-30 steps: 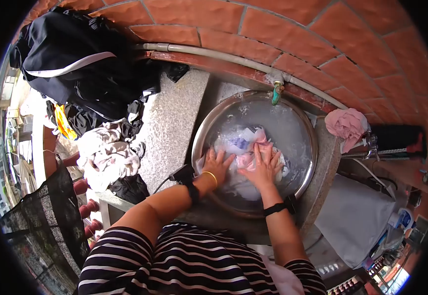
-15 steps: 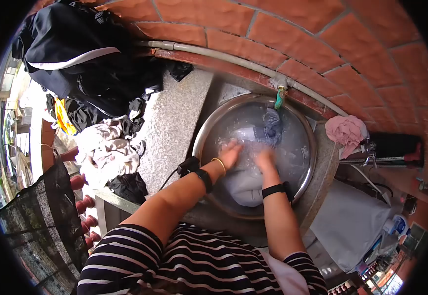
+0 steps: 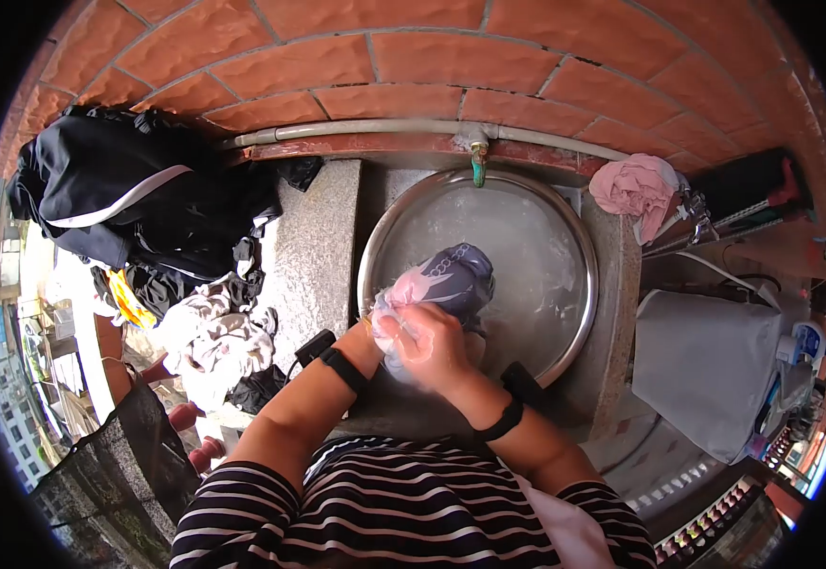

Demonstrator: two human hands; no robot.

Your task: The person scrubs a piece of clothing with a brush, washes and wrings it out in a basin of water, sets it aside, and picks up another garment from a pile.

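A wet bundle of cloth (image 3: 465, 280), pink, white and grey-blue with a chain-like pattern, is bunched up at the near left part of a round metal basin (image 3: 588, 327) of cloudy water. My right hand (image 3: 429, 346) is closed round the near end of the bundle. Most of my left hand (image 3: 375, 334) is hidden behind the cloth and my right hand; its wrist comes in from the left at the basin's rim, and its fingers cannot be made out. Beyond the basin is a tap with a green spout (image 3: 478, 169).
Dark clothes (image 3: 119, 194) and white clothes (image 3: 218, 332) are heaped on the left of the stone counter (image 3: 313, 247). Pink cloth (image 3: 633, 190) lies at the basin's right corner. A grey covered object (image 3: 702, 365) stands right. A pipe runs along the brick wall.
Both hands have come together at the basin's near left and the cloth, spread in the water before, is now gathered up in a bundle. The view has shifted.
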